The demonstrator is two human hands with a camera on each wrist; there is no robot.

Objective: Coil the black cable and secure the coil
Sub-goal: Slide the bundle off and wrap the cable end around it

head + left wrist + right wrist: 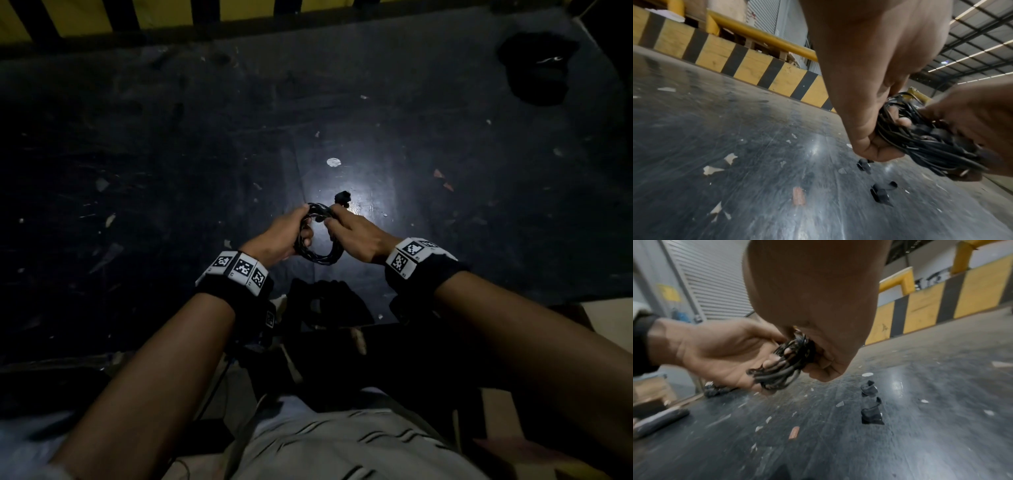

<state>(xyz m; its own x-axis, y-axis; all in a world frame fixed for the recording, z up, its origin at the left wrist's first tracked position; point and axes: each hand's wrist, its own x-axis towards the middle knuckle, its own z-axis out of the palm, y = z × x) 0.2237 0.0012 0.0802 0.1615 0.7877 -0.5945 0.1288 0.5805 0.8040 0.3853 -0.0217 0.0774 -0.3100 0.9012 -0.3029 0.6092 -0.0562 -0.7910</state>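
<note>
We see both hands raised above the dark counter (pixel 411 144), meeting just below the middle of the head view. The left hand (pixel 281 236) has its fingers curled round the left side of the coiled black cable (pixel 320 255), thumb on top. The right hand (pixel 356 234) pinches the upper right part of the same coil, its fingers curled over the strands. In the left wrist view the cable (pixel 920 142) shows as a thick bundle of loops pressed into the left palm, with the right hand closing on it from the right edge of the frame. In the right wrist view the bundle (pixel 785 368) sits between the two hands at the middle of the frame.

Just above the hands in the head view a small black strap (pixel 342 198) lies on the counter in a bright patch of reflected light. The wrist views show two such straps (pixel 869 388) lying close together on the counter below the hands. Pale scraps (pixel 333 161) are scattered over the scratched counter. A dark cloth heap (pixel 537 68) lies at the upper right. A yellow and black striped barrier (pixel 164 13) runs along the top edge.
</note>
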